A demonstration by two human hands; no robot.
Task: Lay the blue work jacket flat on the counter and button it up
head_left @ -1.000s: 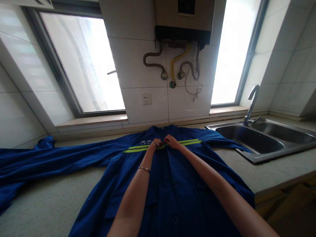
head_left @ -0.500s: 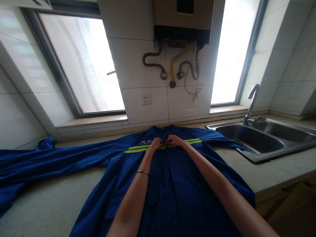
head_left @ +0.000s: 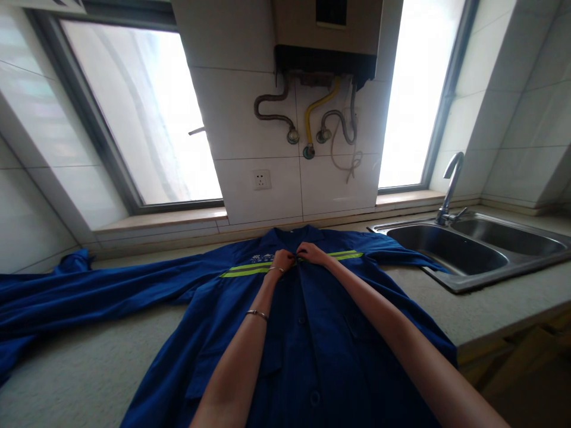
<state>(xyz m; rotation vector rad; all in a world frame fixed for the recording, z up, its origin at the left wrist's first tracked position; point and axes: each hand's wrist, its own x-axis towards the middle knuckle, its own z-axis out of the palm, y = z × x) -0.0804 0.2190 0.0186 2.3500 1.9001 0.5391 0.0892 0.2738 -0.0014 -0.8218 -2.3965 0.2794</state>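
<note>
Since a second ago I saw both hands creep slightly up the placket toward the collar | steel double sink right of jacket, basins bare | blue cloth work jacket lay flat on speckled counter, yellow reflective stripe across chest | left hand and right hand met together, fingers pinched on the jacket front at the stripe.

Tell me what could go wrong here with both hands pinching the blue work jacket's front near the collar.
The left hand and right hand work at the far end of the blue work jacket with yellow reflective stripe, arms stretched, so grip on the placket may slip. The right sleeve tip lies by the steel sink and could slide in. The hem overhangs the speckled countertop and may drag.
</note>
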